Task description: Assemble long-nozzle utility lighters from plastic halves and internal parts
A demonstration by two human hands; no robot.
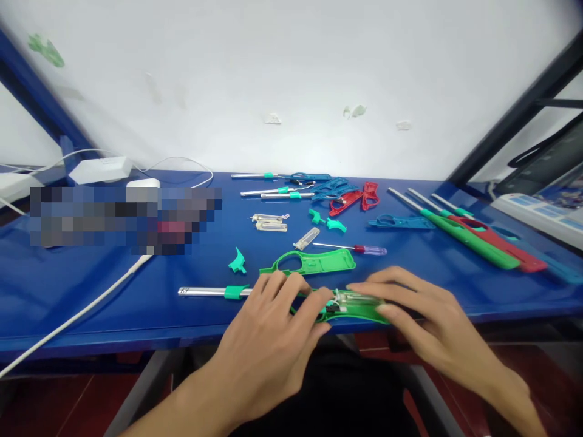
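A long-nosed gas lighter with a green half-shell (364,314) lies opened up at the table's front edge. Its silver tube (204,292) points left through a teal collar. My left hand (273,334) curls over the middle of it, with fingertips by the small black part and wires inside. My right hand (423,315) has thumb and fingers closed about the right end, where a clear fuel tank (357,298) sits in the shell. Just beyond lies the matching green shell half (328,261). A loose teal trigger (237,261) is to its left.
Behind are a purple-handled screwdriver (371,250), clear fuel tanks (271,227), teal triggers (336,224), and blue (334,188) and red (370,195) shells. Several lighters, including a green one (478,240), lie right. A white cable (77,325) crosses the left side near a pixelated area.
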